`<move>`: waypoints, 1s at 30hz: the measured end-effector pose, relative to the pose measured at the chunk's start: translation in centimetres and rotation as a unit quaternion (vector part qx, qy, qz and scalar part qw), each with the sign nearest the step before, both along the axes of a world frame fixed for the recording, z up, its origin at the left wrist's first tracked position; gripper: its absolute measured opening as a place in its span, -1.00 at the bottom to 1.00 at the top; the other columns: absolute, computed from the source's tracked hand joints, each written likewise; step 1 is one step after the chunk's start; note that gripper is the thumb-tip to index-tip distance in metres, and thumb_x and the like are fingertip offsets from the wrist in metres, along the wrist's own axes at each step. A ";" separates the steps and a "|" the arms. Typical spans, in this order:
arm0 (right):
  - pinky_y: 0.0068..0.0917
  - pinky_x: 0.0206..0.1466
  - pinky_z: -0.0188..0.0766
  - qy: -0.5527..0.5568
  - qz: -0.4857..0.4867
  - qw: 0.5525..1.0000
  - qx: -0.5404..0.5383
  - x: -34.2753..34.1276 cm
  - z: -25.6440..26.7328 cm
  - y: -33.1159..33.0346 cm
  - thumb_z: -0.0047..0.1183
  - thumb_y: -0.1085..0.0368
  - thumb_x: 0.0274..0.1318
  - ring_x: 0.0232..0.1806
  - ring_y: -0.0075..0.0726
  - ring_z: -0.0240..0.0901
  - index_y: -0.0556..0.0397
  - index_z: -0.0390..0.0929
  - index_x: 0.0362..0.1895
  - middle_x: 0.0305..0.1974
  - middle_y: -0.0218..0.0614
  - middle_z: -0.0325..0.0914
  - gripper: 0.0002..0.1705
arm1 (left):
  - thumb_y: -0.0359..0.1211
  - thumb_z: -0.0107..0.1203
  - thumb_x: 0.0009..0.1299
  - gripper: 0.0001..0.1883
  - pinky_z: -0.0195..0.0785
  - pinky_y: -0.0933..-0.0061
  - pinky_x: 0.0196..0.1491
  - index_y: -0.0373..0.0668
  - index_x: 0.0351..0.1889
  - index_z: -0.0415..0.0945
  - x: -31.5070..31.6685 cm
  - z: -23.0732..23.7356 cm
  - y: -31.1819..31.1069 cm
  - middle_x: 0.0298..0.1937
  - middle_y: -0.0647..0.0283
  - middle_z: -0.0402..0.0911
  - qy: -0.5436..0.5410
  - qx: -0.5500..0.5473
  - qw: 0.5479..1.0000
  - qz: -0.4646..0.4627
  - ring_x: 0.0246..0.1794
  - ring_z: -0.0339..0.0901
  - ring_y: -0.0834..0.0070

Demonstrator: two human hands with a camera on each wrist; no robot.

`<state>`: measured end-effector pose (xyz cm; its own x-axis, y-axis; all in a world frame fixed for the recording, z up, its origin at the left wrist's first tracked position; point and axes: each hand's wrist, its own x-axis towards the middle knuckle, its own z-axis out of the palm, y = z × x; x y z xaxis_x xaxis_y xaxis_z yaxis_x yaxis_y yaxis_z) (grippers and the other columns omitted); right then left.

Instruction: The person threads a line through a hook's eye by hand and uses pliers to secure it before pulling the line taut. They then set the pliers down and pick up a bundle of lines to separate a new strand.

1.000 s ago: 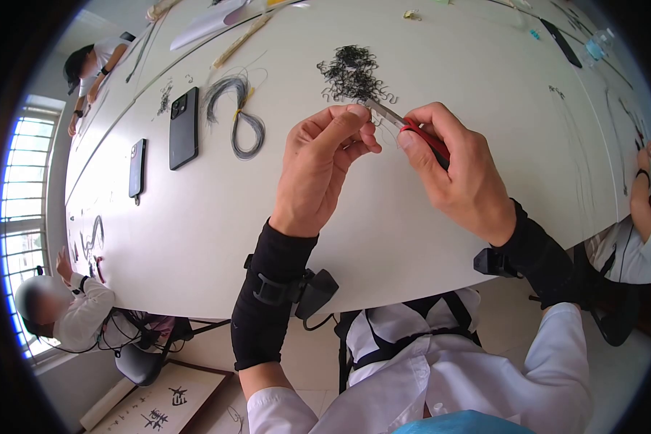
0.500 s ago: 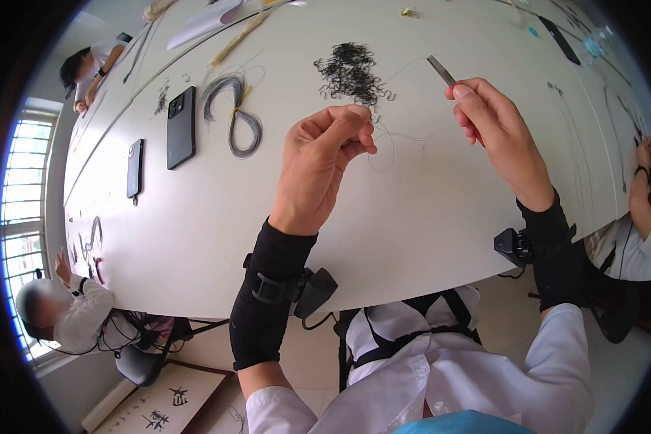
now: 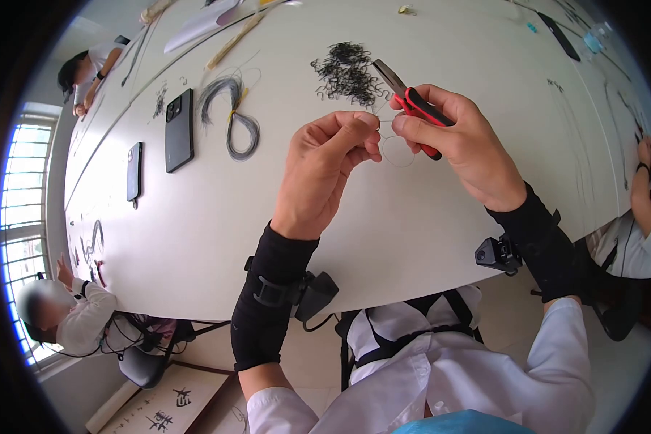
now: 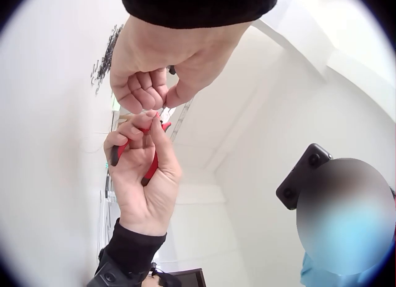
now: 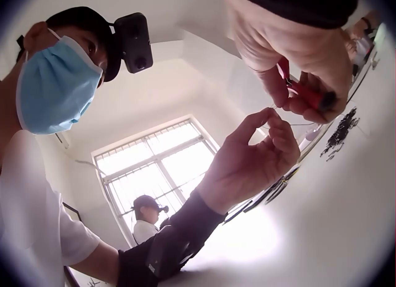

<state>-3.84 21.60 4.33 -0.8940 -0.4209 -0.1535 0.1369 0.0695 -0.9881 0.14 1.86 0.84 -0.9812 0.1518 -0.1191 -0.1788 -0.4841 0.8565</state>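
Note:
My left hand [image 3: 322, 163] pinches a thin wire [image 3: 398, 166] between thumb and forefinger, above the table. The wire bends in a loose loop between the two hands. Close by on the right, my right hand [image 3: 474, 148] holds red-and-black pliers [image 3: 428, 108], their metal jaws pointing up and left past the left fingertips. In the left wrist view the right thumb and forefinger meet right at the left fingertips, with the pliers [image 4: 148, 169] lying across the palm. Just beyond the hands lies a pile of small black bent wire hooks [image 3: 347, 72].
Left of the hands lie a bundle of grey wire [image 3: 244, 141] tied in yellow, a large dark phone [image 3: 180, 134] and a smaller phone [image 3: 134, 173]. Loose wires [image 3: 575, 137] stretch along the right side. Other people sit around the white table [image 3: 217, 239].
The pliers' jaws left the left fingertips as my right hand swung out to the right, then came back with the pliers turned in the palm. The left hand has stayed nearly still.

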 end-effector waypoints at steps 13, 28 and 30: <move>-0.60 -0.13 0.36 0.041 0.021 0.998 0.032 0.8 -1.6 -0.3 0.22 0.17 0.25 -0.28 -0.60 0.42 0.16 0.58 -0.07 -0.29 -0.39 0.58 -0.68 | -0.34 0.13 0.55 -0.82 0.41 0.45 -0.02 -0.27 -0.18 0.63 -0.1 -0.4 0.1 -0.33 0.29 0.62 0.021 -0.021 0.998 0.050 -0.29 0.52 0.53; -0.56 -0.18 0.37 0.030 0.035 0.998 0.039 1.7 -0.9 -0.1 0.01 -0.02 0.47 -0.34 -0.57 0.38 0.18 0.57 -0.12 -0.40 -0.42 0.53 -0.55 | -0.38 0.20 0.52 -0.83 0.42 0.44 -0.01 -0.35 -0.14 0.62 0.0 0.1 0.5 -0.27 0.28 0.63 0.057 -0.129 0.979 0.148 -0.27 0.53 0.54; -0.56 -0.24 0.32 0.062 0.031 0.996 0.058 1.6 -1.3 -0.3 0.04 -0.01 0.45 -0.38 -0.58 0.33 0.19 0.57 -0.13 -0.43 -0.44 0.50 -0.55 | -0.38 0.20 0.52 -0.83 0.42 0.44 -0.02 -0.35 -0.14 0.62 0.0 0.0 0.4 -0.27 0.28 0.63 0.060 -0.128 0.980 0.141 -0.27 0.53 0.54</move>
<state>-2.29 21.29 3.08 -0.8819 -0.4617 -0.0952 0.0068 0.1894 -0.9819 0.10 2.22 0.88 -0.9891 -0.1475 0.0014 0.0412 -0.2667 0.9629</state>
